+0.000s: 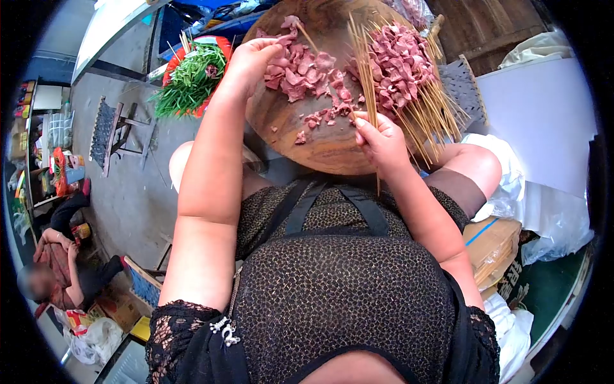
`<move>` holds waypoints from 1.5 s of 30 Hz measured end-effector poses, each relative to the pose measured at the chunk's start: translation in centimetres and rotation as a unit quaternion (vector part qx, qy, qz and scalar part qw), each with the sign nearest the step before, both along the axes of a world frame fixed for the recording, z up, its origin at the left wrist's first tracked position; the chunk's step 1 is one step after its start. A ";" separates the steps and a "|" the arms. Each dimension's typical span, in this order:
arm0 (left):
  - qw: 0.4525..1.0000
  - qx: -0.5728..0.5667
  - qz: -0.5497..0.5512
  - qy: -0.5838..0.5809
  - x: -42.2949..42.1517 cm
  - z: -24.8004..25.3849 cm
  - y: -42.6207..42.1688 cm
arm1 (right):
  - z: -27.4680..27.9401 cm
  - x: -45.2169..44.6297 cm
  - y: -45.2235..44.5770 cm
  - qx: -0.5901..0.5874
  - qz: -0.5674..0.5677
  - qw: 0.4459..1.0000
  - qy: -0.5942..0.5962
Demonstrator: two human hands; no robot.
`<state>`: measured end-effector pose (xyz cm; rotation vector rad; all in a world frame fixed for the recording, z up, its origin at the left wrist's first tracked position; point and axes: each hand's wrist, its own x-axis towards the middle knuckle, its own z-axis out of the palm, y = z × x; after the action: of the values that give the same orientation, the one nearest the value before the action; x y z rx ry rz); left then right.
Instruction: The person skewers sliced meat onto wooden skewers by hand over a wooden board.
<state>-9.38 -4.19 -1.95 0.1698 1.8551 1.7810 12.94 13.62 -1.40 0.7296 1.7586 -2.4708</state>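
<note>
Slices of pinkish raw meat (297, 73) lie in a loose pile on the round wooden board (307, 150). At the pile's left edge is my left hand (259, 56), its fingers pinched together on the meat. My right hand (378, 133) is closed around thin wooden skewers, right of the small meat scraps (320, 118). Several bare skewers (366, 64) stand up beyond that hand, and one end points down below it. To the right, a heap of skewered meat (403, 67) rests on the board with its sticks (435, 115) fanning toward me.
A red bag of green vegetables (198, 73) sits left of the board. Farther left is a woven stool (105, 134). A seated person (64, 262) is at the lower left. Cardboard (495, 249) and plastic bags (556, 224) lie to the right.
</note>
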 end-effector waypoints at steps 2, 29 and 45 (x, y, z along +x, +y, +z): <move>0.998 0.057 0.015 -0.030 0.3 0.3 0.2 | -0.4 0.2 0.0 0.014 0.042 0.999 -0.028; 0.955 0.264 0.050 -0.127 1.7 0.6 1.5 | -2.2 1.1 0.1 0.097 0.045 0.994 0.003; 0.974 0.192 0.026 -0.119 1.6 1.1 2.0 | -2.0 1.5 0.4 0.089 0.045 0.995 0.003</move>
<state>-7.75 -2.20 -0.81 0.0477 1.3496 2.0834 14.48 13.99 -3.36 0.6379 1.9869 -2.2845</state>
